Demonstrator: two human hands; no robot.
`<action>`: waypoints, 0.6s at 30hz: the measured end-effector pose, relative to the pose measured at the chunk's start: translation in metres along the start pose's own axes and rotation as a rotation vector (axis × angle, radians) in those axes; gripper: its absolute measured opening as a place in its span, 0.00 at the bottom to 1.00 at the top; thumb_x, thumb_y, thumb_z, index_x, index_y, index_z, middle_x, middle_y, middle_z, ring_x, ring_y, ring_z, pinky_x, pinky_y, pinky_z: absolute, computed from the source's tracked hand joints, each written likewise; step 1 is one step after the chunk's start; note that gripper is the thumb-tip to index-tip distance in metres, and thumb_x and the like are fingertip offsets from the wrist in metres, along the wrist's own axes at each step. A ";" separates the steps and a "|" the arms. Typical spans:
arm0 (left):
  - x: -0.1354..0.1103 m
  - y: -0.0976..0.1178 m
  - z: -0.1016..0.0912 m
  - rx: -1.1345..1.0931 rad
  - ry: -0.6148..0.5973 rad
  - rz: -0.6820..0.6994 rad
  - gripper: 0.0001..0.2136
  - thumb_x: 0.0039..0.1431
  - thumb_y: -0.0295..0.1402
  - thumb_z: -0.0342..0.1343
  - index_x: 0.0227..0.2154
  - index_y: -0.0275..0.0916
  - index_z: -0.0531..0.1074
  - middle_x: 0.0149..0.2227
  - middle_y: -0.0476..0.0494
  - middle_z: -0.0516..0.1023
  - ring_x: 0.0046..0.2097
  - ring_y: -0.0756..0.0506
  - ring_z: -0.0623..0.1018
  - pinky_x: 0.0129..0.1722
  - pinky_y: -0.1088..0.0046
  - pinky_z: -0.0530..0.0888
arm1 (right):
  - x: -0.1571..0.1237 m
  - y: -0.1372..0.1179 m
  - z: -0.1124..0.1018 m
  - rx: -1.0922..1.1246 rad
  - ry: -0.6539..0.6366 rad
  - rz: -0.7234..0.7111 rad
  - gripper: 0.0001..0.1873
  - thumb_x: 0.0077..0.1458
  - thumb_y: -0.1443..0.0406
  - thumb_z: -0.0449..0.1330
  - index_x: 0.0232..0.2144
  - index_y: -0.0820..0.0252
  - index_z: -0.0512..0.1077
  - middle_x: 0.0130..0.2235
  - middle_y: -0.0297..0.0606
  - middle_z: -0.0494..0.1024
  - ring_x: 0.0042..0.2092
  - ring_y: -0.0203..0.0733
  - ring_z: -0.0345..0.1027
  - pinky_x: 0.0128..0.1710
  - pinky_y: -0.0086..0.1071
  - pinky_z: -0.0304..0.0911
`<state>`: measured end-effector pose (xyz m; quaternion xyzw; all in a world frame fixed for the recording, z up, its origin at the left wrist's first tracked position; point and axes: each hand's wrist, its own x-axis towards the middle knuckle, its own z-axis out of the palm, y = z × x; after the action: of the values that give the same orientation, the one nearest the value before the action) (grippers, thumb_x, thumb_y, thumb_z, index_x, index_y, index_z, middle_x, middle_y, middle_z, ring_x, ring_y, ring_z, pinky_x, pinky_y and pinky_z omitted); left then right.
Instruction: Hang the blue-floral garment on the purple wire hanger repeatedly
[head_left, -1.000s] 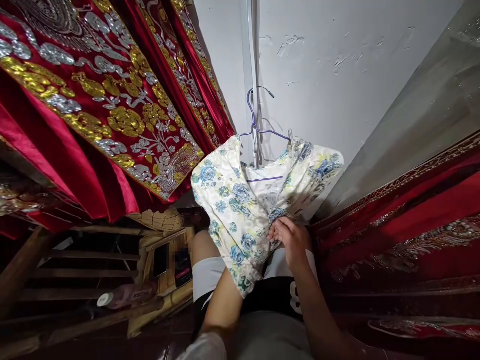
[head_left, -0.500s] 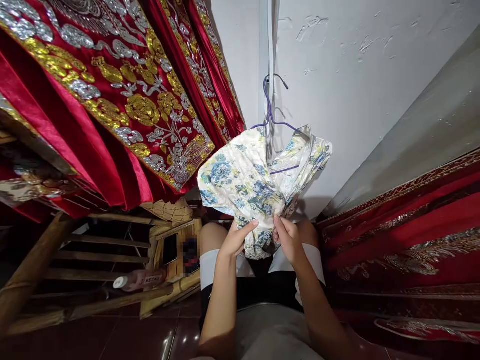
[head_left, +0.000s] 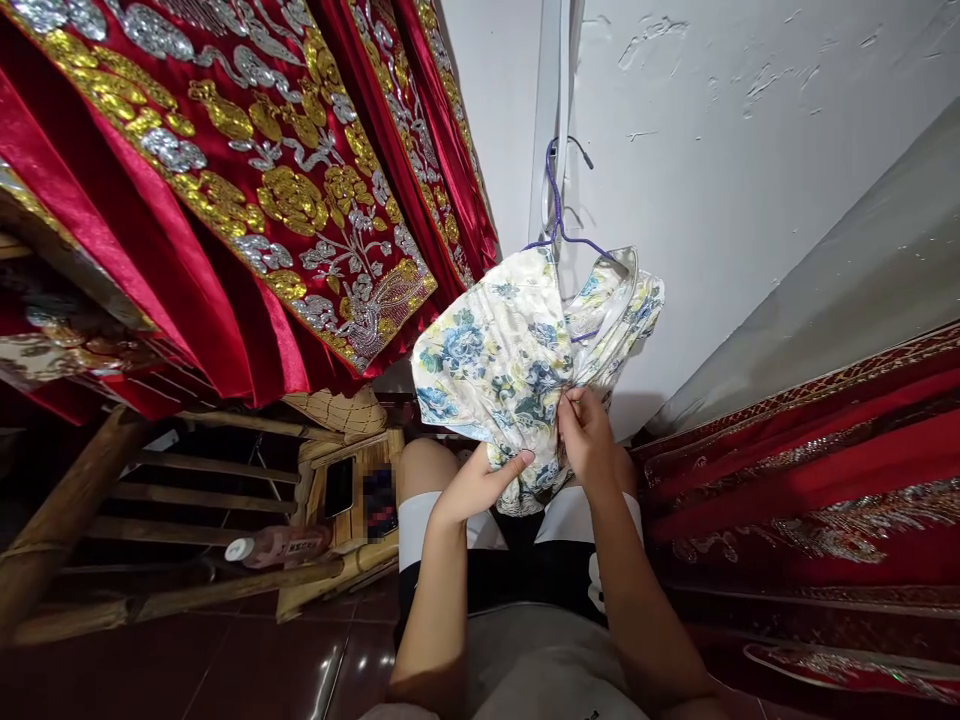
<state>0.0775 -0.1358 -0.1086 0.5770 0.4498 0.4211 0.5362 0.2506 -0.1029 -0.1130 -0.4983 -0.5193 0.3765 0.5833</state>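
Ok, shirt (head_left: 502,350) is pinched at front opening by R hand (head_left: 585,435) (nearer hanger (head_left: 558,215)), gripped lower by L hand (head_left: 480,483); long axis aligned up & away.

A short-sleeved blouse (head_left: 491,350) hangs on a thin purple hanger (head_left: 558,215) in front of a white wall (head_left: 712,180). The cloth is white or cream, printed with blue roses, grey-green leaves and touches of yellow. Its V-shaped neckline gapes open, showing the pale inside and a short stretch of the hanger's lower bar. The shoulder on the picture's left is spread broad, its sleeve edged in light blue; the other side is turned away and looks narrower. Below the neckline, the front is creased and gathered, narrowing to a bunched lower edge.
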 end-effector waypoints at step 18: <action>0.023 -0.032 0.007 0.129 0.980 0.279 0.19 0.57 0.38 0.61 0.51 0.37 0.72 0.53 0.34 0.76 0.58 0.36 0.75 0.60 0.58 0.70 | -0.005 -0.005 -0.003 0.132 -0.065 0.178 0.22 0.55 0.50 0.59 0.18 0.54 0.63 0.18 0.31 0.59 0.23 0.37 0.50 0.24 0.34 0.49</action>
<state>0.0880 -0.1143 -0.1414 0.3982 0.5919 0.6812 0.1644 0.2526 -0.1096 -0.1091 -0.4906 -0.4659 0.4762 0.5617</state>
